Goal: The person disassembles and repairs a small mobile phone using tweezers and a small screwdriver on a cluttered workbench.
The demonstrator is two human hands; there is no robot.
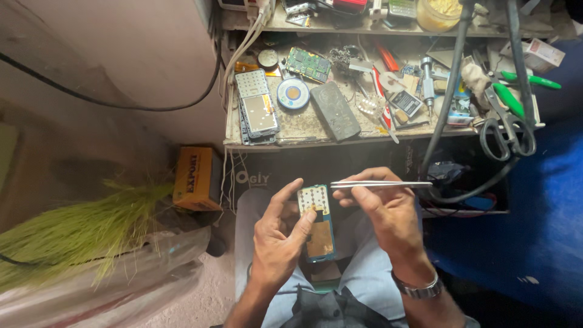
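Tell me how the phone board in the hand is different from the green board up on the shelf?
The phone board is held upright by the left hand; the green board lies flat on the shelf. The held one has a white keypad and gold patch; the shelf one looks all green. Both are bare circuit boards.

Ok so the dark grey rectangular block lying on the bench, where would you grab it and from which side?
Take the dark grey block across its two long edges near the middle, coming down from above. It lies flat and slanted on the cluttered bench, so its top is open, while the round blue tin and tools crowd its ends.
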